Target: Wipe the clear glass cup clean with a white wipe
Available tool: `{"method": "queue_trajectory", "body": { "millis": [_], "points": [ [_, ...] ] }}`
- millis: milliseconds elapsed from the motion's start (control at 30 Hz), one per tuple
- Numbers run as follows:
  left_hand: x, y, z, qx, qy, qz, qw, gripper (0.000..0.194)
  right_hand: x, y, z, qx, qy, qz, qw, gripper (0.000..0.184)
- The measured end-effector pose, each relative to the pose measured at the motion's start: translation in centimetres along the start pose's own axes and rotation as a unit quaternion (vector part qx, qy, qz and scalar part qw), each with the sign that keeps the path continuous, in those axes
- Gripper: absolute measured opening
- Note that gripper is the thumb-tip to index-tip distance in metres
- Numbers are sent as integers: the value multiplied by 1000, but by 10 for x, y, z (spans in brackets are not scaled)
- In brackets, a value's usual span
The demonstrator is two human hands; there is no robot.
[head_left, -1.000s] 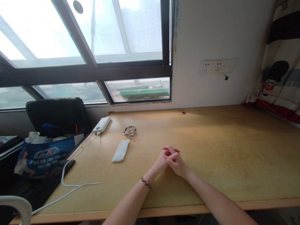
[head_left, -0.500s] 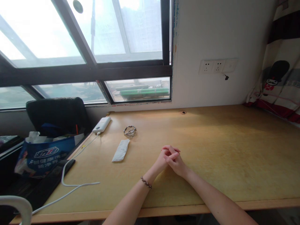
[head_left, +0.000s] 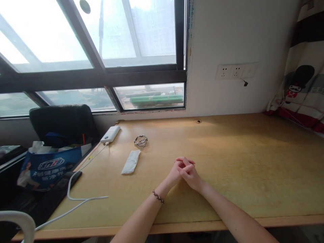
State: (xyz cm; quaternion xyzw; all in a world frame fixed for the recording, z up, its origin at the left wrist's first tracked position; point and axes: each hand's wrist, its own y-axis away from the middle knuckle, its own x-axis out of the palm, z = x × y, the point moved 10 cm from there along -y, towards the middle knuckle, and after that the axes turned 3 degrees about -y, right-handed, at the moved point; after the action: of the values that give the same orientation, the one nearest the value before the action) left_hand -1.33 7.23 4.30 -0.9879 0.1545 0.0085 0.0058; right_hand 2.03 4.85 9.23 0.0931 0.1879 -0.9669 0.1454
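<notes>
My left hand [head_left: 175, 173] and my right hand [head_left: 193, 177] are clasped together above the desk [head_left: 227, 162], fingers interlaced. No object shows between them. A dark braided bracelet [head_left: 158, 196] circles my left wrist. To the left of the hands lies a flat white folded tissue or tissue packet [head_left: 131, 162]. Just beyond it sits a silvery, round, wavy-rimmed thing [head_left: 140, 141] with an open middle; its exact kind is unclear. Both items are apart from my hands.
A white power bank [head_left: 110, 134] lies at the desk's left edge, its white cable [head_left: 87, 199] looping forward. Left of the desk stand a dark chair [head_left: 62, 119] and a blue bag [head_left: 50, 172]. Wall sockets [head_left: 231, 71] and a curtain [head_left: 301, 84] are at right.
The view has shifted very slightly. My hands stay clasped in the same place, and the things on the desk have not moved.
</notes>
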Motion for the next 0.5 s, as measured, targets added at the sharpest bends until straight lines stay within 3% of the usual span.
{"method": "queue_trajectory", "body": {
  "millis": [500],
  "points": [
    [-1,0,-2,1,-20,-9,1000,21,0,0,-2,3,7,-1,1000,30]
  ]
}}
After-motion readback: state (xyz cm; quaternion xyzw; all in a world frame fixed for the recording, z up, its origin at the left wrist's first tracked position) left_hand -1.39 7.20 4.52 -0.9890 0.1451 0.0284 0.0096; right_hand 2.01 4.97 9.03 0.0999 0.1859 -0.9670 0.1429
